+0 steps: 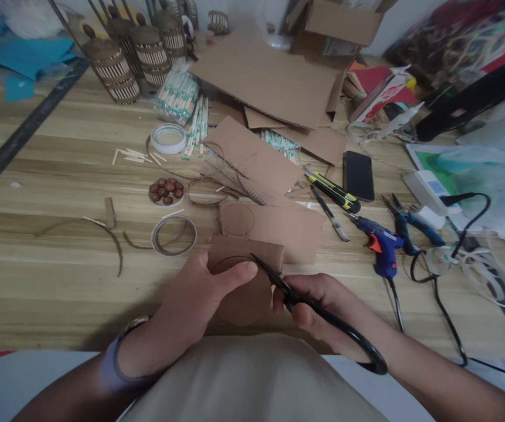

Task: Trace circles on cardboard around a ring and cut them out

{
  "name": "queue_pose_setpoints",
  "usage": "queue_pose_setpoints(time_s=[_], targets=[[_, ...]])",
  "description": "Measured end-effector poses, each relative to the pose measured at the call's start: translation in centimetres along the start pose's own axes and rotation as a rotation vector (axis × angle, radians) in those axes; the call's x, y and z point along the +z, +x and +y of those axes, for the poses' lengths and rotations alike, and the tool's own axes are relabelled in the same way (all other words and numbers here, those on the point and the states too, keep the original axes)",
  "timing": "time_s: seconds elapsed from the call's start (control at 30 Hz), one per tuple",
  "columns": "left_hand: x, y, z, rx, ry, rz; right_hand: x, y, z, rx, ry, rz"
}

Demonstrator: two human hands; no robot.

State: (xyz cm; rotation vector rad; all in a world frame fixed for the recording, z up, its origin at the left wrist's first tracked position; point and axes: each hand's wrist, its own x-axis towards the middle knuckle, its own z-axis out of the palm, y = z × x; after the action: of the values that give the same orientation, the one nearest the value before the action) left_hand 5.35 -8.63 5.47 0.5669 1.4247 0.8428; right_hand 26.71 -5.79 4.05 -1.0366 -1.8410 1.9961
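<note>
My left hand (200,287) grips a piece of brown cardboard (246,302) at the front of the table, its thumb flat on top. The lower side of the piece is rounded, and a curved line shows near its upper part. My right hand (318,305) is wrapped round black scissors (294,298), whose blades lie over the cardboard close to my left thumb. Just beyond lies another cardboard piece (279,228) with a circle drawn on it.
Tape rolls (152,235) and a dish of brown balls (166,192) lie at left. To the right are a utility knife (334,190), a blue glue gun (382,243), pliers (410,225), a phone (358,176) and cables. Cardboard sheets (274,76) and striped lantern-like objects (112,67) stand behind.
</note>
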Motion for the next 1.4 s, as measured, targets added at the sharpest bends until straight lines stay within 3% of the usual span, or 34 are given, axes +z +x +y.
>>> queue_pose_setpoints(time_s=[0.4, 0.87, 0.97, 1.17, 1.4], targets=[[-0.4, 0.2, -0.6, 0.015, 0.033, 0.053, 0.0, 0.2, 0.1, 0.036, 0.011, -0.001], [-0.5, 0.7, -1.1, 0.022, 0.03, -0.02, -0.6, 0.3, 0.6, 0.01, -0.059, -0.029], [-0.4, 0.7, -0.8, 0.041, 0.034, -0.048, -0.8, 0.6, 0.2, 0.001, -0.089, -0.024], [-0.6, 0.7, -0.5, 0.064, 0.072, 0.055, -0.9, 1.1, -1.3, 0.006, -0.072, -0.063], [-0.7, 1.5, -0.4, 0.112, 0.023, 0.033, -1.4, 2.0, -1.6, 0.043, -0.013, -0.081]])
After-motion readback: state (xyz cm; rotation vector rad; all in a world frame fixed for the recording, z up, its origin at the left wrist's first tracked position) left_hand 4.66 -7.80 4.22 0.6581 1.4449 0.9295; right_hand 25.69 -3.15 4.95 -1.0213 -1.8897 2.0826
